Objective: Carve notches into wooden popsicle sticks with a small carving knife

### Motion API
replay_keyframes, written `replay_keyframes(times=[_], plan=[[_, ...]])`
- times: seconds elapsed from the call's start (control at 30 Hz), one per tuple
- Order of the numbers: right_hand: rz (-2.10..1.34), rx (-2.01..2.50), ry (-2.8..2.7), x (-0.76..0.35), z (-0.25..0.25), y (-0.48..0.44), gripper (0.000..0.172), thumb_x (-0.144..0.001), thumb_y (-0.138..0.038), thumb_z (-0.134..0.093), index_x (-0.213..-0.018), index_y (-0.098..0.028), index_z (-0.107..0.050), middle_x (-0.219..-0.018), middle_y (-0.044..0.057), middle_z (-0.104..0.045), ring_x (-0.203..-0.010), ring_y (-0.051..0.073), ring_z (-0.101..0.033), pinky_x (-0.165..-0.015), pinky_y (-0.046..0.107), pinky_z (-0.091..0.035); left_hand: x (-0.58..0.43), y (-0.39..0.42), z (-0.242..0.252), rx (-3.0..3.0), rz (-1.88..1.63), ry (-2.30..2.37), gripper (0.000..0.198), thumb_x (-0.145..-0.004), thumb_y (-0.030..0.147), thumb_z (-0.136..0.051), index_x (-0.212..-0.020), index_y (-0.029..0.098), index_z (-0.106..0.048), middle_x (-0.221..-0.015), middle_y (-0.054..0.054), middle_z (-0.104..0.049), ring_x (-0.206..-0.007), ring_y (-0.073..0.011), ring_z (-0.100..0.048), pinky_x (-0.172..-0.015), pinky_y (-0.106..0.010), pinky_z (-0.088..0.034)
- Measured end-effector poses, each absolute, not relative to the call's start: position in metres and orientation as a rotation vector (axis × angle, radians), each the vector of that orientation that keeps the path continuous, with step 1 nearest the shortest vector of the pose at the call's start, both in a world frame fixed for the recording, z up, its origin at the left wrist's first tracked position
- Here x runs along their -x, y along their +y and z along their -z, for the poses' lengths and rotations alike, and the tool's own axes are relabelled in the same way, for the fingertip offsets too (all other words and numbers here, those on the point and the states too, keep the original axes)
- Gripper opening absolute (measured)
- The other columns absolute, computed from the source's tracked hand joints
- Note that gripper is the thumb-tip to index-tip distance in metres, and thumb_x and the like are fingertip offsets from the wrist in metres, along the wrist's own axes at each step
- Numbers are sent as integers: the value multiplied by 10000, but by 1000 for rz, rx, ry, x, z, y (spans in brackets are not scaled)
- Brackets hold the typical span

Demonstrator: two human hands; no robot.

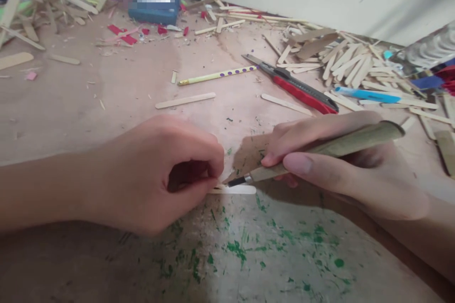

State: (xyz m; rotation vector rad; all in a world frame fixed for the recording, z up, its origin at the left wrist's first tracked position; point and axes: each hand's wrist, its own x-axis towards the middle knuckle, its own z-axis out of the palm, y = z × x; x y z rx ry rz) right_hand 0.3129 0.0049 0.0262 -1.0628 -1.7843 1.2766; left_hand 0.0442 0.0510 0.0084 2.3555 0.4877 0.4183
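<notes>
Thumb and fingers of my left hand (152,170) pinch a pale popsicle stick (241,190) low on the wooden table (117,265); the stick's left part is hidden behind the hand. A dark mark shows on the stick beside my fingertips. My right hand (330,165) is closed around a wooden-handled carving tool (341,144) with a metal collar and a dark tip. That tip slants down to the left and meets or nearly meets the stick, close to my left fingertips.
Beyond my hands lie a red box cutter (291,85), a dotted pencil (220,75), a blue pen (368,94) and two loose popsicle sticks, one at left (185,100). A stick pile (350,64) is at back right; a blue box (154,12) stands by the wall.
</notes>
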Motion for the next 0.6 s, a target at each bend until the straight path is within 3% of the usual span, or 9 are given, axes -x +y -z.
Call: replay_keyframes(times=[0.17, 0.3, 0.43, 0.6], plan=[[-1320, 973, -1830, -311, -28, 8, 128, -926, -156, -773, -967, -208, -882, -701, 22, -733, -637, 113, -659, -556, 205, -526, -41, 58, -8, -2327, -344, 323, 203, -925, 56, -597, -883, 204, -730, -794, 58, -644, -710, -91, -567, -683, -244, -424], [-1320, 944, -1868, -311, -29, 9, 155, -903, -121, -795, -992, -208, -887, -816, 40, -808, -712, 124, -726, -629, 195, -581, -42, 64, -8, -2337, -320, 309, 213, -872, 5, -618, -855, 193, -715, -773, 62, -606, -698, -91, -542, -686, -249, -415], [-1317, 956, -1856, -315, -23, 5, 185, -903, -157, -821, -1048, -248, -891, -941, 61, -841, -794, 164, -766, -671, 231, -609, -42, 66, -5, -2341, -389, 264, 219, -887, -5, -600, -858, 183, -709, -760, 75, -585, -671, -74, -504, -646, -232, -384], [-1276, 1019, -1883, -316, -21, 4, 128, -915, -231, -831, -1019, -266, -897, -899, 67, -823, -743, 179, -749, -641, 259, -608, -41, 64, -3, -2346, -378, 292, 203, -920, 29, -596, -832, 178, -702, -754, 76, -592, -674, -65, -506, -643, -216, -372]])
